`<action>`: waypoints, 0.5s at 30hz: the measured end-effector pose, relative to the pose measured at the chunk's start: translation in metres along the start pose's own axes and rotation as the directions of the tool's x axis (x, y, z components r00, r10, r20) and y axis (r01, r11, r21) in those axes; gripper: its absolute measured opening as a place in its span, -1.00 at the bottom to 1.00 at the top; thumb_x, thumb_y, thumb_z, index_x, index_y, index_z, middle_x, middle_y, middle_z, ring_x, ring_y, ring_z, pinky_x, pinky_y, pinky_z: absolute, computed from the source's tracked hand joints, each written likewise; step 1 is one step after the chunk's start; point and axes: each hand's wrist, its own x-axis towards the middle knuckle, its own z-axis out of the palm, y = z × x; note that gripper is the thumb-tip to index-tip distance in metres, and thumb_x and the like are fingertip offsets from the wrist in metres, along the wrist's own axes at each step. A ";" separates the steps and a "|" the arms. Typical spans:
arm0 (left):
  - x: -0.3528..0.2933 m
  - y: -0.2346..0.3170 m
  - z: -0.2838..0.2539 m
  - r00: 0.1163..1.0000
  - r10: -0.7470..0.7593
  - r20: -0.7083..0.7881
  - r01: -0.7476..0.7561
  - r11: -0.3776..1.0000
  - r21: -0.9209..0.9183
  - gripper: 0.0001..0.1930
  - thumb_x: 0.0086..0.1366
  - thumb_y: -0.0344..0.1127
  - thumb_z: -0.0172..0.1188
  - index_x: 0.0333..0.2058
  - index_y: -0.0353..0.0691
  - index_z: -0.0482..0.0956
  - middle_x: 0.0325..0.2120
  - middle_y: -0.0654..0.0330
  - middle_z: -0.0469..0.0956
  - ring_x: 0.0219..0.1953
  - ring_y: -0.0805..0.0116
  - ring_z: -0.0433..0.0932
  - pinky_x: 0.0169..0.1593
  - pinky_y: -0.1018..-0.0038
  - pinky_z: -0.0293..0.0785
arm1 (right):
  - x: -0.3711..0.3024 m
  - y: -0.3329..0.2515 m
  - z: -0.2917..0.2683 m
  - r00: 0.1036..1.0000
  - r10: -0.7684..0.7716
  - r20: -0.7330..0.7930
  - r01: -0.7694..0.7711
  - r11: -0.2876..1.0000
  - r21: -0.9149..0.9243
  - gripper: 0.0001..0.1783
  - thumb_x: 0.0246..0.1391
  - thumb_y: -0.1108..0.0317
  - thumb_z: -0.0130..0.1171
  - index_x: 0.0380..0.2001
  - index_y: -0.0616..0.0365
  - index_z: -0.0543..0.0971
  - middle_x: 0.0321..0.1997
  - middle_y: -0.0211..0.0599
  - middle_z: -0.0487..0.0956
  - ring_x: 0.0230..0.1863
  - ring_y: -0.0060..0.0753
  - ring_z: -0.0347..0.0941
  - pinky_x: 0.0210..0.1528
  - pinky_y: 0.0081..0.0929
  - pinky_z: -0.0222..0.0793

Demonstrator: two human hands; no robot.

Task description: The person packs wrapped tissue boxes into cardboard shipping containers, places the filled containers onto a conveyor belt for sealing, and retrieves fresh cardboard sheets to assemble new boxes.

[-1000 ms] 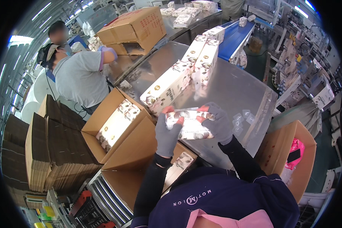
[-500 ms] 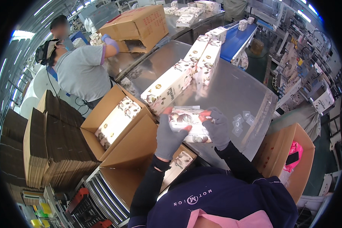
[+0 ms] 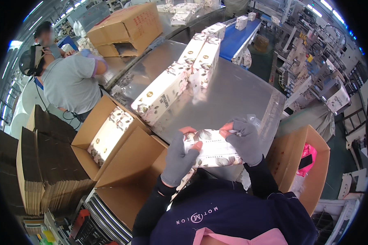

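Close in front of my body I hold a white, floral-printed tissue pack [image 3: 212, 148] in both hands, off the table. My left hand [image 3: 179, 158], in a grey glove with bare fingertips, grips its left end, thumb on top. At the far right corner, my right hand [image 3: 244, 141], gloved alike, pinches the wrapper. Beyond the pack, a row of similar floral packs [image 3: 161, 94] stands on the metal table [image 3: 229, 98]. Small clear stickers [image 3: 253, 119] lie on the table just past my right hand, which partly hides them.
Left of me, an open carton [image 3: 79, 148] holds floral packs, beside stacked flat cardboard [image 3: 55, 171] and a roller conveyor [image 3: 110, 214]. An open carton [image 3: 321, 167] with a pink bag stands at right. A blue belt [image 3: 239, 41] meets the table. A co-worker [image 3: 71, 79] stands far left.
The tissue pack has come nearer my body and turned, showing more of its broad face. My right hand now covers more of the stickers. The co-worker's gloved hand has left the big carton's side.
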 end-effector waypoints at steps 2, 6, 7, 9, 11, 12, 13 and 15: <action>-0.002 0.005 0.007 0.997 -0.076 0.034 0.078 0.994 -0.076 -0.71 0.20 -0.41 0.27 -0.10 -0.30 0.49 -0.33 0.13 0.53 -0.32 0.38 0.49 -0.21 0.49 0.42 | -0.006 0.003 -0.006 1.000 0.000 0.004 0.000 1.000 -0.029 -0.90 -0.01 0.48 0.30 -0.37 0.24 0.67 -0.48 -0.37 0.52 -0.39 -0.49 0.42 -0.34 -0.53 0.30; -0.008 -0.006 0.013 0.997 0.071 0.016 -0.072 0.993 0.092 -0.83 0.22 -0.52 0.22 -0.19 -0.33 0.54 -0.30 0.21 0.53 -0.27 0.51 0.46 -0.14 0.58 0.39 | -0.012 -0.008 -0.010 1.000 -0.028 -0.010 0.027 0.999 -0.037 -0.89 -0.03 0.47 0.32 -0.37 0.23 0.67 -0.48 -0.39 0.51 -0.41 -0.48 0.41 -0.36 -0.49 0.29; -0.009 -0.007 0.014 0.995 0.103 0.008 -0.103 0.990 0.098 -0.84 0.22 -0.54 0.22 -0.20 -0.32 0.55 -0.30 0.20 0.54 -0.28 0.50 0.46 -0.15 0.58 0.39 | -0.014 -0.008 -0.011 0.999 -0.043 0.012 0.043 0.998 -0.040 -0.88 -0.04 0.47 0.33 -0.37 0.23 0.67 -0.49 -0.38 0.51 -0.41 -0.48 0.41 -0.37 -0.49 0.29; -0.008 -0.008 0.016 0.985 0.170 -0.010 -0.167 0.980 0.109 -0.84 0.21 -0.57 0.22 -0.22 -0.31 0.56 -0.31 0.17 0.55 -0.29 0.49 0.47 -0.15 0.58 0.39 | -0.013 -0.008 -0.012 0.995 -0.076 0.057 0.079 0.996 -0.048 -0.87 -0.05 0.47 0.33 -0.36 0.24 0.67 -0.49 -0.38 0.50 -0.42 -0.47 0.41 -0.38 -0.48 0.29; -0.006 -0.013 0.018 0.968 0.250 -0.038 -0.239 0.955 0.175 -0.81 0.13 -0.57 0.26 -0.26 -0.25 0.57 -0.42 0.13 0.54 -0.43 0.32 0.52 -0.33 0.51 0.41 | -0.014 0.004 -0.014 0.996 -0.029 0.081 0.031 0.999 -0.017 -0.86 -0.05 0.48 0.33 -0.36 0.25 0.67 -0.50 -0.36 0.49 -0.43 -0.48 0.41 -0.40 -0.48 0.27; -0.006 -0.011 0.019 0.967 0.249 -0.045 -0.235 0.950 0.208 -0.82 0.12 -0.57 0.27 -0.27 -0.25 0.56 -0.44 0.14 0.54 -0.46 0.31 0.51 -0.36 0.50 0.40 | -0.013 0.008 -0.014 0.995 -0.018 0.095 0.018 1.000 0.005 -0.86 -0.05 0.48 0.33 -0.36 0.26 0.67 -0.50 -0.34 0.49 -0.44 -0.48 0.41 -0.41 -0.48 0.27; -0.006 -0.010 0.019 0.967 0.249 -0.052 -0.230 0.943 0.240 -0.82 0.12 -0.56 0.28 -0.28 -0.26 0.56 -0.46 0.14 0.53 -0.48 0.31 0.50 -0.39 0.50 0.40 | -0.013 0.008 -0.013 0.996 -0.012 0.085 0.009 0.999 0.032 -0.86 -0.06 0.49 0.33 -0.36 0.27 0.66 -0.51 -0.34 0.49 -0.45 -0.49 0.40 -0.42 -0.49 0.25; -0.004 -0.009 0.019 0.957 0.283 -0.061 -0.257 0.928 0.270 -0.83 0.11 -0.56 0.30 -0.32 -0.25 0.55 -0.50 0.15 0.51 -0.52 0.29 0.48 -0.43 0.47 0.37 | -0.015 0.007 -0.012 0.998 0.005 0.065 -0.011 0.997 0.079 -0.86 -0.07 0.51 0.33 -0.37 0.28 0.66 -0.52 -0.34 0.48 -0.47 -0.52 0.38 -0.44 -0.50 0.22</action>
